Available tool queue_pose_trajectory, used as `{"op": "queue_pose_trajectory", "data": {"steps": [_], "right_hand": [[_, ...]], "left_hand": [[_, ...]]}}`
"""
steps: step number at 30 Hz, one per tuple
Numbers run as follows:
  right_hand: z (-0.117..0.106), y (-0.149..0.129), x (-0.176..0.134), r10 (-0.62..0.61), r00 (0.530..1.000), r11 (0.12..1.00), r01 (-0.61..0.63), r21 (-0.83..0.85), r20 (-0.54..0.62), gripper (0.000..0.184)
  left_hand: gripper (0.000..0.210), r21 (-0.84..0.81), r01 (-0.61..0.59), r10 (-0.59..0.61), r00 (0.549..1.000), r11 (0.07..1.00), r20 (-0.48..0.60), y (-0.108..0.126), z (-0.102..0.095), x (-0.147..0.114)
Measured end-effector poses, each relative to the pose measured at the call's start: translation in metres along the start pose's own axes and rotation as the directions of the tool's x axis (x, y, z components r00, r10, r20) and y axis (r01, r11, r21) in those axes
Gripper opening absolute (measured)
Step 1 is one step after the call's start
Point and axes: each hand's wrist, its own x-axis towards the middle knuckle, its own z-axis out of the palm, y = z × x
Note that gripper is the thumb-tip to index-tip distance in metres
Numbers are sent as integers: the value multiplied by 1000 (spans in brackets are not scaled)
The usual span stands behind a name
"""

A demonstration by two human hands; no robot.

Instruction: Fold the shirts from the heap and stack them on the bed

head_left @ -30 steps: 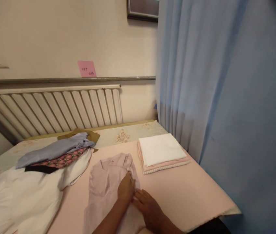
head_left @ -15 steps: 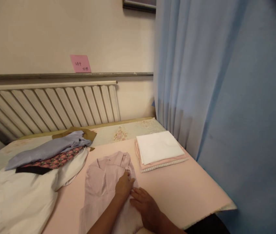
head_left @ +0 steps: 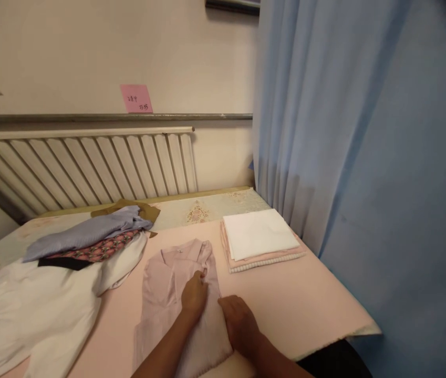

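A pale pink blouse (head_left: 167, 289) lies on the pink table cover, its neckline toward the wall and its right side folded inward. My left hand (head_left: 195, 295) rests over the folded part, with the fingers closed on the fabric near the upper right. At the blouse's right edge is my right hand (head_left: 241, 324), its fingers bent together and pinching the side of the cloth. The fingertips of the right hand are partly hidden.
Left of the blouse spreads a white garment (head_left: 37, 310), with a heap of blue (head_left: 84, 233), red-patterned (head_left: 100, 248) and brown clothes (head_left: 149, 211) behind. A folded stack topped by white cloth (head_left: 260, 233) sits to the right. A blue curtain (head_left: 364, 157) hangs along the right side.
My left hand has shifted slightly left and up on the blouse. My right hand has moved a little right, away from the left hand, to the blouse's edge. The view has shifted slightly.
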Motion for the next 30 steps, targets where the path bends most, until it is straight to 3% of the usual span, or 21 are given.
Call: {"op": "queue_pose_trajectory", "data": {"steps": [5,8,12,17,22,27,30], "right_hand": [[3,4,1,120,993,989,-119,85,-1,33],[-2,5,4,252,968,948,-245,205,-10,31],[-6,4,7,342,939,885,-331,327,25,29],[1,1,11,488,866,765,-484,425,109,33],[10,-2,15,589,795,688,-588,425,145,34],[10,-2,17,608,778,669,-610,423,161,38],[9,-4,16,619,771,661,-615,429,153,39]], "left_hand": [[21,41,-37,37,999,998,1,-3,-2,-5],[25,68,-85,85,996,994,3,-6,-9,-11],[32,129,-138,139,990,982,3,-19,-22,-24],[22,211,-204,206,979,956,16,-43,-31,-51],[26,290,-137,158,986,947,-50,-69,-37,-74],[36,328,-56,100,988,943,-121,-97,-43,-92],[40,349,-42,103,982,936,-158,-109,-36,-106]]}}
